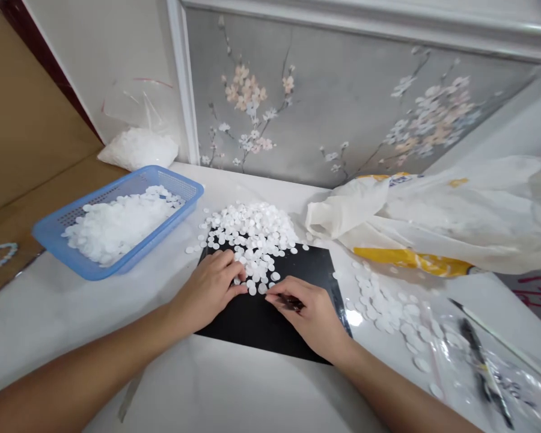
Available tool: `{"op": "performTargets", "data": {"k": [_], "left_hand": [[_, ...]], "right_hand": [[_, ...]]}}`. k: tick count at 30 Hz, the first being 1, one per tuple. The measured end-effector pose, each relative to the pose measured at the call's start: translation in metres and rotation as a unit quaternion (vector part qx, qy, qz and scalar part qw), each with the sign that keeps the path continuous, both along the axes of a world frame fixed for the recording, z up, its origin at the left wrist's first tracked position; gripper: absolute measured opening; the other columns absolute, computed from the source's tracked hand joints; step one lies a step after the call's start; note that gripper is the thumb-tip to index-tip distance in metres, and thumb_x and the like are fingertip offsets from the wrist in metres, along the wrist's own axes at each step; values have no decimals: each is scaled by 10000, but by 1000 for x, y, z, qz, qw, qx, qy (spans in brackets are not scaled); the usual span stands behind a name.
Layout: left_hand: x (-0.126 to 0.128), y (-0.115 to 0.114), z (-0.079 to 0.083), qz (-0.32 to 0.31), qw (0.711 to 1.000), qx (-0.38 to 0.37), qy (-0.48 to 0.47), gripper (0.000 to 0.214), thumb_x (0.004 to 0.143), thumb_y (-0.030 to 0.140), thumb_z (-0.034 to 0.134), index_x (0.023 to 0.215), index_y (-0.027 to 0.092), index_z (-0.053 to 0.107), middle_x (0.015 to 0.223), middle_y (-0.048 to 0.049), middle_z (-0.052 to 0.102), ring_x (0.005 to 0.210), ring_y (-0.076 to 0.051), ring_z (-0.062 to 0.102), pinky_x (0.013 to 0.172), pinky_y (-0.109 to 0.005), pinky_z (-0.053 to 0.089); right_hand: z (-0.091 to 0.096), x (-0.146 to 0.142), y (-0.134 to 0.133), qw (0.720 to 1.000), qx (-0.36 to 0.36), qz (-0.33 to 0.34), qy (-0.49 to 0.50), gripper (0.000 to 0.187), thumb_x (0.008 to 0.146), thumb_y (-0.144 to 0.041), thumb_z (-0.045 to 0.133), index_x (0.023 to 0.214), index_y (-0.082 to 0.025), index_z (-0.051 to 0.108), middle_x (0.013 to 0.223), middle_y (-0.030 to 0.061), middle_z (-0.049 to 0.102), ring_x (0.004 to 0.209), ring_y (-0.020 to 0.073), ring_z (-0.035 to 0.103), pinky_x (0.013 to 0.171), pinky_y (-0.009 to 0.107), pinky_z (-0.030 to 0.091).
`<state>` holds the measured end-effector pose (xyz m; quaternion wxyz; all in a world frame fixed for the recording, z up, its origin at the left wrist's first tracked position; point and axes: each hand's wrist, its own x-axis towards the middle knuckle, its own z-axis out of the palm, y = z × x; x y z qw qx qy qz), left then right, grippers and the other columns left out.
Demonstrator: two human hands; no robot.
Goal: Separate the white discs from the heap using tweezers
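Observation:
A heap of small white discs spreads over the far half of a black mat and spills past its back edge. My left hand rests at the left of the mat, thumb and forefinger apart beside the nearest discs. No held thing shows in it. Across from it, my right hand is closed around a slim dark tool, mostly hidden by the fingers; its kind is unclear. The right fingertips are next to a disc at the near tip of the heap.
A blue basket of white discs stands left, with a clear bag of white pieces behind. On the right lie a large white-and-yellow plastic bag, scattered discs, a black pen and a clear packet. A floral panel backs the table.

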<state>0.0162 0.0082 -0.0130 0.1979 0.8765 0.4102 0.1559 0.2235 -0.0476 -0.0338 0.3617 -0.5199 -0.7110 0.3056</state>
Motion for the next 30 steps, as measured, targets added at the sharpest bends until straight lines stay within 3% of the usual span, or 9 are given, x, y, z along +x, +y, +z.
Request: {"op": "performTargets", "data": {"k": [4,7,10,13,16,20,22,24,30], "left_hand": [[1,-4,4,-1,998,-24,-60,87,844,152,555,764,187,553,856,-7,518,848,-171,496,738,-290,390],[4,-7,10,57,978,-97,-175,70,841,154,544,786,191,567,780,11,554,746,-135,523,677,-255,405],[8,-12,12,115,910,-270,-293,126,816,258,614,925,197,630,744,18,595,681,-118,553,638,-235,435],[13,-17,10,129,823,-420,-359,182,782,309,663,889,162,647,736,-7,650,675,-121,591,643,-237,459],[17,-21,8,146,756,-493,-405,201,759,313,699,809,159,580,769,-41,706,728,-142,640,641,-229,462],[19,-24,10,160,700,-545,-433,233,775,318,697,839,173,526,905,-82,738,754,-141,668,667,-236,477],[19,-26,11,161,682,-560,-441,248,783,319,694,933,173,561,972,-90,730,809,-151,679,728,-257,492],[19,-26,11,157,677,-564,-446,262,785,318,693,981,167,607,1009,-87,721,861,-157,676,764,-259,496],[18,-26,6,176,690,-532,-457,209,745,283,731,882,130,692,766,-28,705,663,-75,612,631,-165,476]], "right_hand": [[0,3,1,997,-10,-60,36,105,855,-267,568,812,-209,644,731,3,646,594,125,562,545,226,456],[2,3,1,992,-1,-113,48,147,863,-322,557,852,-203,642,658,-7,593,549,122,518,505,226,434],[4,-2,0,993,-7,-106,58,173,884,-335,532,867,-200,638,632,-11,576,542,123,518,502,226,427],[6,-7,-4,996,-14,-60,60,190,897,-333,520,817,-198,627,621,-14,579,542,117,523,511,222,419],[8,-7,-8,997,-13,-57,50,226,912,-355,489,792,-196,596,595,-24,540,509,108,477,480,219,391],[7,-4,-9,997,19,-57,44,318,966,-364,361,1107,-196,591,743,8,552,621,136,524,578,252,452],[5,-3,-10,998,44,-46,25,390,987,-325,301,1291,-212,518,845,36,552,750,160,556,688,284,479],[3,-4,-10,997,62,-46,2,425,988,-301,313,1388,-223,433,854,37,527,773,162,552,703,285,485],[2,-6,-12,994,98,-39,-33,453,977,-258,359,1430,-253,367,763,10,468,655,143,512,610,253,491]]}}
